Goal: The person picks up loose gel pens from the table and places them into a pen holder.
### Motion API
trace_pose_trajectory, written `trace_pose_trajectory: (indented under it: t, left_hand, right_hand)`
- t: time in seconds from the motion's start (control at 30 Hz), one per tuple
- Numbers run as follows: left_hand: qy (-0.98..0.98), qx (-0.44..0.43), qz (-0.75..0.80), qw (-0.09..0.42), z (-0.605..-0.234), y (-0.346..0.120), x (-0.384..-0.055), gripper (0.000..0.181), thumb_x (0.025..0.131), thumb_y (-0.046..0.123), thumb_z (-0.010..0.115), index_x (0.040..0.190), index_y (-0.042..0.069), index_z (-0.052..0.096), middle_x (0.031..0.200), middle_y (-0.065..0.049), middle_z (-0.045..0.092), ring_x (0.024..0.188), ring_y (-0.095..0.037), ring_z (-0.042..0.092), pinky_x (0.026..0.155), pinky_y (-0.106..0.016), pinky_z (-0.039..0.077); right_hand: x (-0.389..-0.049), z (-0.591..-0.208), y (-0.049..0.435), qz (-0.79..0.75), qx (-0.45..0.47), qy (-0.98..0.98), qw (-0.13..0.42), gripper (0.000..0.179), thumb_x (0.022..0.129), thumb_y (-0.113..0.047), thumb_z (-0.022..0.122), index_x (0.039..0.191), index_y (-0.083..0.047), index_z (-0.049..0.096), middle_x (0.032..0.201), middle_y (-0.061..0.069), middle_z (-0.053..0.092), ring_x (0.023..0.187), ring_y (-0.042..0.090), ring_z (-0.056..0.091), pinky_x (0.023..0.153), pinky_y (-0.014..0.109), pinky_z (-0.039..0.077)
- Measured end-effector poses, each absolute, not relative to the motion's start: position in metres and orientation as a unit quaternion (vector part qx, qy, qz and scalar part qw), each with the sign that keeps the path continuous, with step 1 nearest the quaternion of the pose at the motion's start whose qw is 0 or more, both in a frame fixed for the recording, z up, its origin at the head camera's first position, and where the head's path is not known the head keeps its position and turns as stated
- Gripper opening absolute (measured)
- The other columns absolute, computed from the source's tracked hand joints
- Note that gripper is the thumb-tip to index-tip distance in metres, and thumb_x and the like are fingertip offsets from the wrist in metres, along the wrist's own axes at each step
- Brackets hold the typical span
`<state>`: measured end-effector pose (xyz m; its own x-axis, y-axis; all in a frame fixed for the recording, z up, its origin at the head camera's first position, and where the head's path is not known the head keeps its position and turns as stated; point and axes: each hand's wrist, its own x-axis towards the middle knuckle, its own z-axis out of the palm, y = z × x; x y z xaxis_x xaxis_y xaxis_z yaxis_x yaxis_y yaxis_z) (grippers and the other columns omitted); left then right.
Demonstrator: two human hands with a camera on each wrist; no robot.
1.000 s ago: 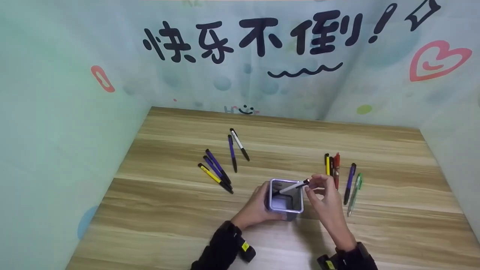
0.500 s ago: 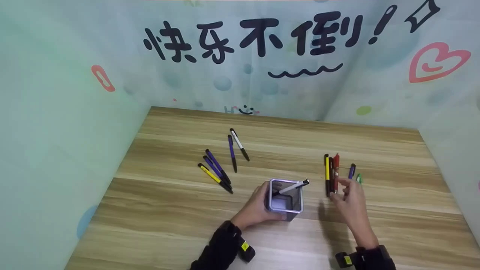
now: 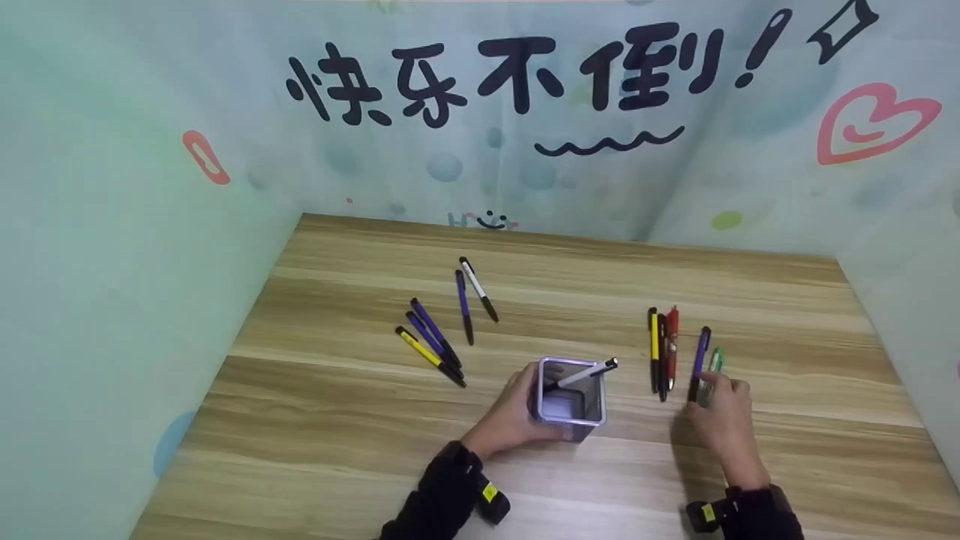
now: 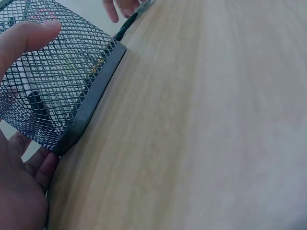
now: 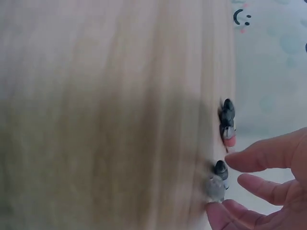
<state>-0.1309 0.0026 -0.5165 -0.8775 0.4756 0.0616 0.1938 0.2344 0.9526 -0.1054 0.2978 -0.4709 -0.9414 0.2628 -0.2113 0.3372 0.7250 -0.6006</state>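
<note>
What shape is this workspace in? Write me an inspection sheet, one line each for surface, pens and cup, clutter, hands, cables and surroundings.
Surface: wood-grain table, with loose pens lying on it.
Pens and cup: mesh cup with one white pen leaning in it; five pens to its left; yellow, dark and red pens, plus purple pen and green pen, to its right.
Clutter: nothing seen.
Hands: left hand holds the cup; right hand is at the purple and green pens, contact unclear.
Cables: nothing seen.
Surroundings: pale backdrop with black lettering and a heart outline.
</note>
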Motion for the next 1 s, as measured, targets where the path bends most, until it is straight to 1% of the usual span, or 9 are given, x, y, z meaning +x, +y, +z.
trace_pose_trajectory:
  t: [0.17,0.3,0.4,0.47,0.67,0.8,0.87,0.93,1.0]
  left_hand:
    - [0.772,0.218,0.584,0.12,-0.517,0.003,-0.131,0.094,0.056,0.032,0.087,0.135,0.028,0.037,0.126,0.004,0.048,0.116,-0.016,0.043,0.105,-0.04,0.034]
    - [0.774,0.216,0.582,0.122,-0.517,0.004,-0.131,0.094,0.056,0.031,0.087,0.135,0.028,0.037,0.126,0.003,0.048,0.116,-0.016,0.043,0.105,-0.04,0.034]
    - [0.778,0.215,0.578,0.12,-0.516,0.003,-0.131,0.093,0.057,0.031,0.087,0.135,0.027,0.037,0.126,0.002,0.048,0.116,-0.016,0.043,0.105,-0.04,0.034]
    - [0.78,0.216,0.576,0.117,-0.515,0.003,-0.131,0.092,0.057,0.03,0.087,0.135,0.026,0.037,0.126,0.002,0.048,0.117,-0.017,0.042,0.105,-0.04,0.034]
    - [0.779,0.217,0.577,0.115,-0.516,0.003,-0.13,0.091,0.058,0.029,0.087,0.134,0.026,0.038,0.127,0.001,0.048,0.118,-0.018,0.042,0.105,-0.04,0.033]
    - [0.78,0.216,0.576,0.118,-0.516,0.003,-0.131,0.091,0.058,0.03,0.087,0.134,0.026,0.038,0.127,0.001,0.048,0.117,-0.018,0.042,0.105,-0.041,0.033]
    - [0.781,0.215,0.574,0.118,-0.516,0.003,-0.131,0.091,0.058,0.031,0.087,0.134,0.026,0.037,0.126,0.001,0.048,0.117,-0.018,0.042,0.105,-0.041,0.034]
    - [0.782,0.214,0.573,0.119,-0.516,0.003,-0.131,0.091,0.058,0.031,0.087,0.135,0.026,0.037,0.126,0.0,0.048,0.116,-0.018,0.042,0.104,-0.041,0.034]
    - [0.782,0.211,0.574,0.12,-0.516,0.003,-0.13,0.092,0.058,0.031,0.087,0.135,0.025,0.037,0.126,0.0,0.048,0.116,-0.019,0.042,0.104,-0.042,0.034]
  right_hand:
    - [-0.105,-0.473,0.3,-0.315,0.161,0.934,0.053,0.057,0.08,0.003,0.05,0.132,0.018,0.032,0.127,0.044,0.025,0.111,0.052,0.036,0.093,0.059,0.038]
    - [-0.104,-0.472,0.3,-0.301,0.163,0.939,0.047,0.057,0.079,0.005,0.052,0.131,0.017,0.033,0.12,0.042,0.032,0.097,0.045,0.044,0.08,0.052,0.046]
    - [-0.104,-0.472,0.301,-0.293,0.16,0.942,0.039,0.056,0.078,0.006,0.053,0.13,0.015,0.035,0.113,0.039,0.038,0.089,0.04,0.047,0.07,0.045,0.046]
    - [-0.103,-0.472,0.302,-0.295,0.154,0.942,0.038,0.056,0.078,0.006,0.054,0.129,0.015,0.035,0.109,0.037,0.041,0.087,0.039,0.048,0.067,0.042,0.046]
    - [-0.102,-0.468,0.305,-0.31,0.15,0.938,0.032,0.059,0.079,0.005,0.056,0.131,0.015,0.032,0.109,0.038,0.049,0.092,0.043,0.053,0.069,0.044,0.047]
    - [-0.101,-0.461,0.302,-0.339,0.15,0.929,0.017,0.064,0.081,0.007,0.053,0.137,0.015,0.023,0.113,0.037,0.05,0.094,0.045,0.055,0.073,0.046,0.049]
    - [-0.1,-0.455,0.299,-0.358,0.148,0.922,0.003,0.065,0.083,0.008,0.051,0.139,0.015,0.019,0.114,0.036,0.048,0.093,0.044,0.055,0.071,0.041,0.051]
    - [-0.099,-0.447,0.293,-0.376,0.144,0.915,-0.016,0.064,0.084,0.009,0.051,0.139,0.014,0.019,0.115,0.034,0.046,0.091,0.041,0.055,0.067,0.031,0.051]
    - [-0.098,-0.44,0.287,-0.391,0.141,0.909,-0.038,0.06,0.086,0.009,0.05,0.139,0.012,0.023,0.114,0.03,0.046,0.087,0.033,0.055,0.062,0.02,0.048]
